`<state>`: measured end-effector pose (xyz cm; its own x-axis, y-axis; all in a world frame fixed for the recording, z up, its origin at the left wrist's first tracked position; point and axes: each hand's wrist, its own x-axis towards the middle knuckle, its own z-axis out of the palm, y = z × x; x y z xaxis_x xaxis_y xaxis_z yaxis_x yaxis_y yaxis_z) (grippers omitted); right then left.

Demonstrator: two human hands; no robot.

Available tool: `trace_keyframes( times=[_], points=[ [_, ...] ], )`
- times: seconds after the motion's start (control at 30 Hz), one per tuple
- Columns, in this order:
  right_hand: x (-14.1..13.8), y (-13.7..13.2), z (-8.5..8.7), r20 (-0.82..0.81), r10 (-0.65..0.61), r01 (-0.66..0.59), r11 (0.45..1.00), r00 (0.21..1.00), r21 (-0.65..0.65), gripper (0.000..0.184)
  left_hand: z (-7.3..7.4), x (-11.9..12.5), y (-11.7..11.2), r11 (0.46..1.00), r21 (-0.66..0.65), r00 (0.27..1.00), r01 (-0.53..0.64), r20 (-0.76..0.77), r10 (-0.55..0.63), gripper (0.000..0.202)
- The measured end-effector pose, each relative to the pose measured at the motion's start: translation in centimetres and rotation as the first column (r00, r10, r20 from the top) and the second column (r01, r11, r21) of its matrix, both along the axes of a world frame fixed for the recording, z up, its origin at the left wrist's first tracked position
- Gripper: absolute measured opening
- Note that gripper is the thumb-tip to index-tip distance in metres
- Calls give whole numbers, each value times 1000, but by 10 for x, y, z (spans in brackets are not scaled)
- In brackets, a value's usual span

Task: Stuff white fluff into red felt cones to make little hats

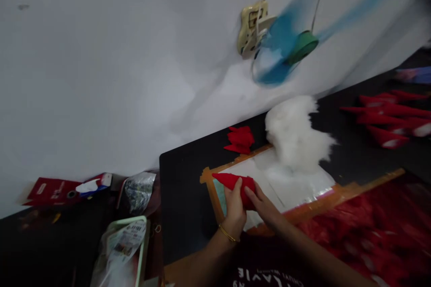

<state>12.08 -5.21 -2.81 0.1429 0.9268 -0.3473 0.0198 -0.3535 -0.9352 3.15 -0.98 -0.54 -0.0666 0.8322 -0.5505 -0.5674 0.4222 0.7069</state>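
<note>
Between my two hands is a red cloth cone, its pointed tip aimed to the left and its body rounded out. My left hand wraps the cone from the near side, thumb up along it. At the wide end, my right hand grips the cloth with its fingers on top. Both hands are over a white sheet taped to the black table. Just behind it lies a small pile of flat red cloth pieces. A big clump of white stuffing sits beyond my right hand.
Several red cones with white ends lie at the far right. A heap of red pieces fills the near right. A blue-bladed fan spins on the wall. Left of the table stands a pale green basket.
</note>
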Motion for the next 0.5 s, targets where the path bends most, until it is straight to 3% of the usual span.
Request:
trace_keyframes(
  times=[0.1, 0.3, 0.4, 0.5],
  points=[
    [-6, 2, -6, 86, -74, 69, 996, 994, 64, 51, 3, 6, -5, 999, 33, 1000, 26, -17, -25, 45],
    [-9, 13, 0, 209, -96, 45, 971, 973, 234, 33, 7, -14, 2, 1000, -16, 984, -4, 177, 7, 40],
    [-16, 24, 8, 251, -47, -25, 961, 967, 277, 31, 6, -25, 15, 991, -135, 962, 16, 271, 21, 29],
    [-14, 24, 20, 247, -18, -60, 951, 969, 305, 39, 6, -36, 30, 975, -222, 972, -7, 226, 58, 26]
  ],
)
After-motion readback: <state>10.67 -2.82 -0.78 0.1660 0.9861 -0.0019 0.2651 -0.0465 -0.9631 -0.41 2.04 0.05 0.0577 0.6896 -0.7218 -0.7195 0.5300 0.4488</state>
